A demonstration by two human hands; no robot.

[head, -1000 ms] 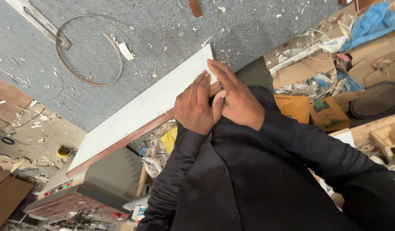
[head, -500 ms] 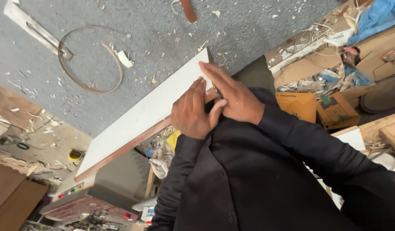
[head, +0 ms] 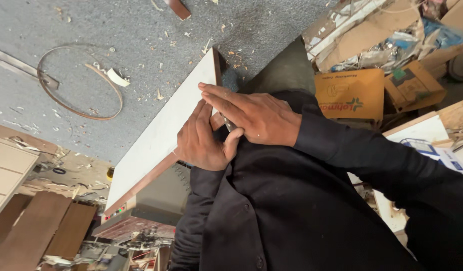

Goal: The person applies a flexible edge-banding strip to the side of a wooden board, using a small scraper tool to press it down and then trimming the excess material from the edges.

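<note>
While I brace the white board (head: 163,133) on edge against my chest, left hand (head: 204,140) cups its corner; right hand (head: 256,115) lies flat, fingers together, steadying it.

Person's own body, seen from the head camera: a black, long-sleeved button-front garment with dark round buttons down its placket; the sleeves reach the wrists, leaving the left hand (head: 204,143) and right hand (head: 259,118) bare, ungloved, without rings.
</note>
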